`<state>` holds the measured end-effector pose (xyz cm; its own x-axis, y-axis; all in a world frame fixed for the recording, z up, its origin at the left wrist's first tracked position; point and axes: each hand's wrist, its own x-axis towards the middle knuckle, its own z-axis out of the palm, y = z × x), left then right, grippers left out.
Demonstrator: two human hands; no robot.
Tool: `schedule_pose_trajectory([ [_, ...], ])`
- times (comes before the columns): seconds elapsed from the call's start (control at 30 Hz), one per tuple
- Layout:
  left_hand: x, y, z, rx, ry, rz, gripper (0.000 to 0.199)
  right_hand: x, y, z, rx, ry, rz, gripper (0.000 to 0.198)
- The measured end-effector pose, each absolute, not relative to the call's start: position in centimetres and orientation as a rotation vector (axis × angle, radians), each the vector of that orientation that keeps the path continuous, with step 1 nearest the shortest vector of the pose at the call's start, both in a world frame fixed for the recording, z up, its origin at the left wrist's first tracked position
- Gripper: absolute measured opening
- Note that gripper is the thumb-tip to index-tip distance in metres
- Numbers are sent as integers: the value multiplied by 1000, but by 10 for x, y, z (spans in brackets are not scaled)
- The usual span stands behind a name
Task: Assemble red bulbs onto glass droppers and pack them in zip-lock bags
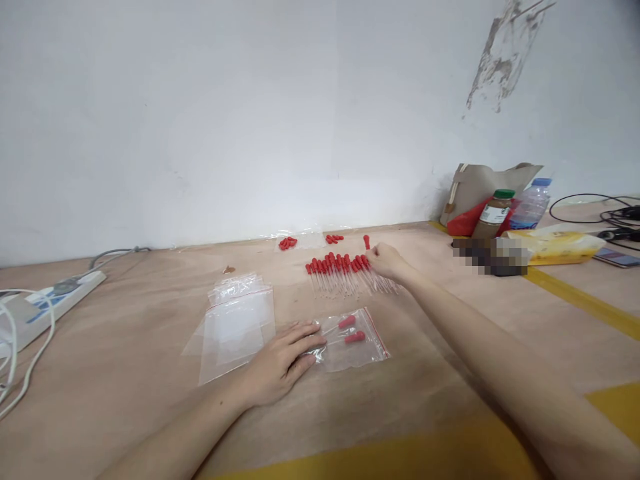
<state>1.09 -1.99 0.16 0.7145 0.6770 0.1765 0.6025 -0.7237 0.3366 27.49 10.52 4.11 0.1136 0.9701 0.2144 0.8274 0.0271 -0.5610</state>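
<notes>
My left hand (286,357) lies with fingers stretched over the left end of a clear zip bag (333,359). Inside that bag are two droppers with red bulbs (355,337), their stems pointing toward my fingers. Farther back, a row of glass droppers (337,267) lies side by side, red bulbs toward the wall. At the row's right end my right hand (387,262) is closed in a pinch at a dropper; the fingers partly cover it. One red bulb (367,241) shows just behind these fingertips.
Left of my left hand lies a stack of zip bags (235,333). Loose red bulbs (287,243) rest near the wall. A power strip (65,300) with cables is at far left. Bottles (495,215), a bag (493,179) and a yellow packet (555,245) stand at right.
</notes>
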Motion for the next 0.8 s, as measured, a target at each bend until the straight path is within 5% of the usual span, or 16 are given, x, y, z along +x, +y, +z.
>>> schedule_pose_trajectory([
  [0.17,11,-19,1,2659,994,457,30,311,52,21,-1308,-1463,691,25],
  [0.37,9,-16,-2,2645,1028,371,31,313,24,-5,-1094,-1170,921,71],
  [0.8,10,-19,0,2648,1037,347,31,285,10,-28,-993,-1043,1233,49],
])
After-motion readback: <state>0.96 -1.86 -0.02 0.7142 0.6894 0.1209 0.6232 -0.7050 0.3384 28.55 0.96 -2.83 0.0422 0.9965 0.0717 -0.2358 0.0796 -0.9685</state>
